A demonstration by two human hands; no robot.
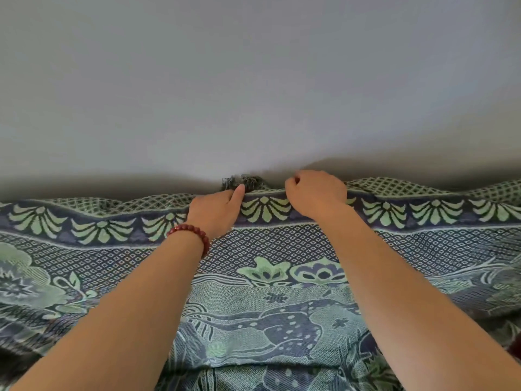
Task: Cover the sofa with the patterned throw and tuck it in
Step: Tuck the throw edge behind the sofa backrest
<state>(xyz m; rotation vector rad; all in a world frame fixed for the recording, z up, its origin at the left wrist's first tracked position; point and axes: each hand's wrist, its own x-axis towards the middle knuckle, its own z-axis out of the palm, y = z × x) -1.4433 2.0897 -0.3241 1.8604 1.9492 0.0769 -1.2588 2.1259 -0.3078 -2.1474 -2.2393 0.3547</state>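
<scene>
Left grip (215, 213) and right grip (315, 193) curl tight on the woven leaf-bordered throw (282, 320) at its tasselled edge.

no readable text, labels or numbers anywhere.

We see the throw (282, 314) spread wide and covering everything below its top edge, so the sofa under it is hidden. It is a woven cloth in dark blue and pale green: a border of fan-shaped leaves, then a band of small diamonds, then large flowers and a spotted animal lower down. Its top edge runs in a wavy line against the wall (253, 80), with a checked strip turned over along it and a dark tuft of fringe (245, 182) sticking up at the middle. We find the left hand (217, 211) and right hand (315, 194) gripping that edge either side of the tuft. The cloth lies rumpled at both sides.
</scene>
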